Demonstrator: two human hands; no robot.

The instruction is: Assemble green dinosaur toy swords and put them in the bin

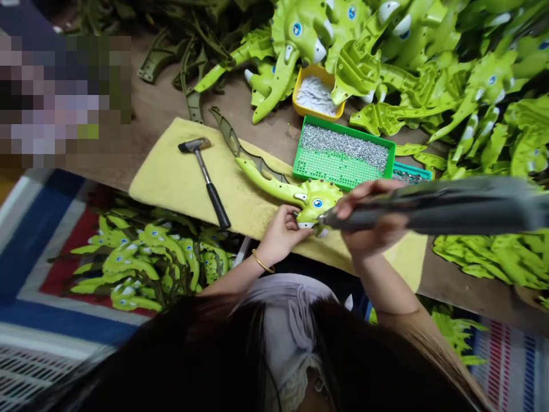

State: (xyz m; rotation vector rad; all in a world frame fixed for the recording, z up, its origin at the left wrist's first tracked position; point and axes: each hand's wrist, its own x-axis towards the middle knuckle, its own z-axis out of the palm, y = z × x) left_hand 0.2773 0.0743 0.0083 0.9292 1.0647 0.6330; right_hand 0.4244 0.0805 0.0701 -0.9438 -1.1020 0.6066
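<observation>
A green plastic toy dinosaur (295,191) with a blue eye and a long tail lies on a yellow cloth pad (171,177). My left hand (281,232) pinches the lower edge of its head. My right hand (371,220) is wrapped round a grey powered screwdriver (433,209), whose tip touches the head near the mouth.
A black-handled hammer (206,177) lies on the pad to the left. Behind stand a green tray of screws (343,154) and a yellow tub (317,94). Piles of green dinosaur parts (429,68) fill the back and right. More finished toys (146,257) lie below the table's left.
</observation>
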